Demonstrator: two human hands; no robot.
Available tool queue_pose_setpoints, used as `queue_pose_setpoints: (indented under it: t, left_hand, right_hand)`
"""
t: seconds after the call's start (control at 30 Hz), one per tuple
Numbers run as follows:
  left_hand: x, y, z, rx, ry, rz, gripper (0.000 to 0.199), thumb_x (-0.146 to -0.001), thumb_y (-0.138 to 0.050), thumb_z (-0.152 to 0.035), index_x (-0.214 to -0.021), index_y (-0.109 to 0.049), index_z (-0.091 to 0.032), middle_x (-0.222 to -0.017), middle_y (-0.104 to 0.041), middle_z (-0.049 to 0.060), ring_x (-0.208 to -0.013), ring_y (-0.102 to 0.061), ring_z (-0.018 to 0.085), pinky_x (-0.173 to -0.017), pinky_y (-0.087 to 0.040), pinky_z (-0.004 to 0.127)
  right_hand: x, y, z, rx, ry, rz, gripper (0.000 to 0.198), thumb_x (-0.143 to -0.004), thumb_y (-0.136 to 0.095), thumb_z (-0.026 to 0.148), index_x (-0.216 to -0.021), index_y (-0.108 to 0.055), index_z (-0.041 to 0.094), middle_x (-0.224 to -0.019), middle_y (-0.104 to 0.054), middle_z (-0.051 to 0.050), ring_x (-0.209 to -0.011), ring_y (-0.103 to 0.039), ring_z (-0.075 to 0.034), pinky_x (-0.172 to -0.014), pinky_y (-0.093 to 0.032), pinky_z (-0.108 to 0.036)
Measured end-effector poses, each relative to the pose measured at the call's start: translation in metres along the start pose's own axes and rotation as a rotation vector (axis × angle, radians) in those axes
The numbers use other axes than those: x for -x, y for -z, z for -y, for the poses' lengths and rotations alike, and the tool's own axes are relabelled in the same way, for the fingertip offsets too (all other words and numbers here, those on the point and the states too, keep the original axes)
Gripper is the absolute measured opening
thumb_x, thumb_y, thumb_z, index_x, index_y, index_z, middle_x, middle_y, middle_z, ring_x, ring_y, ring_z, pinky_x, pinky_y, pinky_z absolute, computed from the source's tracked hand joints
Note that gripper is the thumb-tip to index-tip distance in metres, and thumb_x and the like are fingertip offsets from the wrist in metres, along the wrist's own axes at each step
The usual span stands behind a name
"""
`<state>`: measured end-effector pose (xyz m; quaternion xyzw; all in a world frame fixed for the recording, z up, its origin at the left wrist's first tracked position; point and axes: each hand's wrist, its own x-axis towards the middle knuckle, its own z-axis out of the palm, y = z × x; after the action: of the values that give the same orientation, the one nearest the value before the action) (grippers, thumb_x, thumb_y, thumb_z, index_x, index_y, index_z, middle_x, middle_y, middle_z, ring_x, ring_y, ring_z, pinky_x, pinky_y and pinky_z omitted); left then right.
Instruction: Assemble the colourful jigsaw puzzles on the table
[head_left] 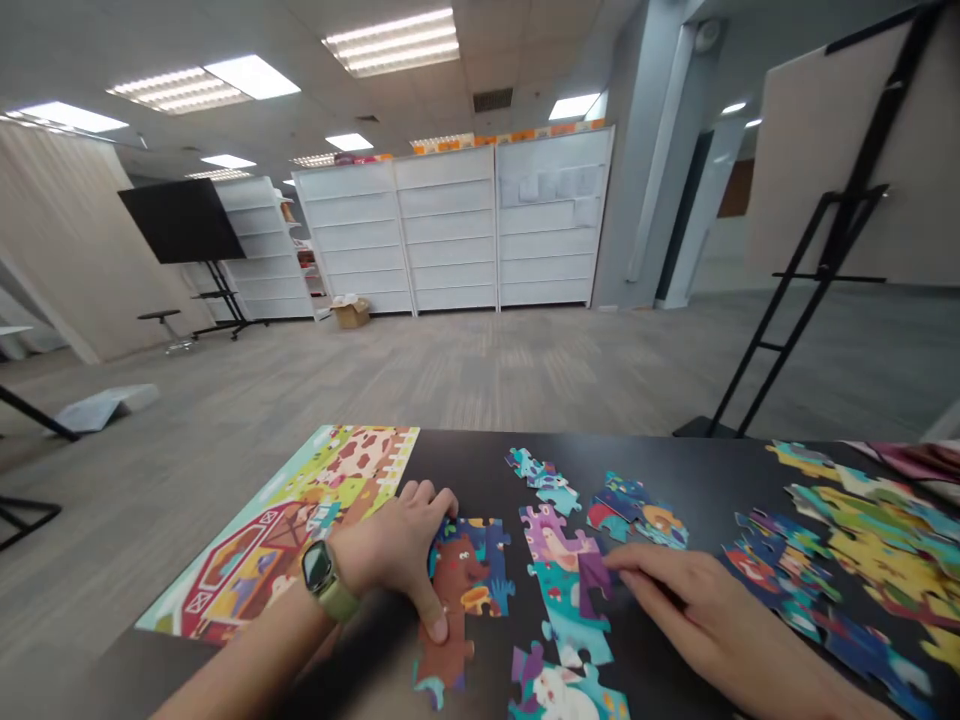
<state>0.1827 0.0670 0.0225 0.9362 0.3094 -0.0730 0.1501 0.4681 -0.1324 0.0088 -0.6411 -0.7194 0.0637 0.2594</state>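
"What lies closest?"

"A rabbit section (566,697) of jigsaw, cut off by the bottom edge. Above it is a pink-and-turquoise strip (555,575), between the two hands."

"And the fingers?"

"The left hand (394,540) has its thumb spread well away from the fingers, its tip down on the bear section (457,572). On the right hand (690,595), index finger and thumb are close together at the edge of the purple piece (593,585); I cannot tell whether they pinch it or only touch it."

"Any containers?"

"A brown cardboard box (350,314) on the floor, with something white at its top, too small to make out. Behind it stand white shelves (446,230), with orange items along the top."

"Materials and shapes?"

"The pieces are flat and glossy, with rounded knobs and notches. More of them, the loose pieces (874,555), spread over the right of the smooth black table (469,465). On its left lies a straight-edged farm picture (300,535). The watch (318,567) has a rounded-square dark face and a green band; the carpet (480,370) is grey and streaky."
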Motion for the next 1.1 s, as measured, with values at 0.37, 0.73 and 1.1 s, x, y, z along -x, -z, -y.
queue_pose_setpoints:
  t: [0.37, 0.73, 1.1]
  left_hand:
    - [-0.003, -0.005, 0.008, 0.034, -0.072, -0.030, 0.088, -0.033, -0.090, -0.065, -0.102, -0.052, -0.025, -0.108, -0.049, 0.004, -0.099, -0.049, 0.032, -0.084, -0.044, 0.039]
    - [-0.033, 0.010, -0.025, -0.231, 0.031, 0.186, 0.111, -0.021, -0.097, -0.048, -0.119, -0.053, -0.016, -0.120, -0.055, 0.021, -0.107, -0.052, 0.045, -0.091, -0.043, 0.057]
    - [0.002, -0.006, 0.001, 0.139, -0.037, 0.036, 0.100, -0.035, -0.091, -0.054, -0.122, -0.053, -0.023, -0.129, -0.053, 0.012, -0.122, -0.049, 0.043, -0.103, -0.042, 0.054]
  right_hand:
    - [-0.003, -0.005, -0.002, 0.003, -0.024, 0.020, 0.030, -0.099, -0.046, 0.037, -0.110, -0.073, 0.029, -0.103, -0.079, -0.003, -0.090, -0.075, -0.021, -0.079, -0.061, -0.030]
    - [-0.007, 0.001, 0.001, -0.031, -0.069, 0.038, 0.029, -0.102, -0.043, 0.035, -0.108, -0.070, 0.028, -0.098, -0.077, -0.002, -0.087, -0.073, -0.019, -0.076, -0.056, -0.027]
    - [-0.002, 0.027, -0.032, -0.003, -0.302, -0.362, 0.038, -0.101, -0.037, 0.039, -0.124, -0.058, 0.018, -0.059, -0.054, 0.005, -0.051, -0.052, -0.015, -0.052, -0.039, -0.027]
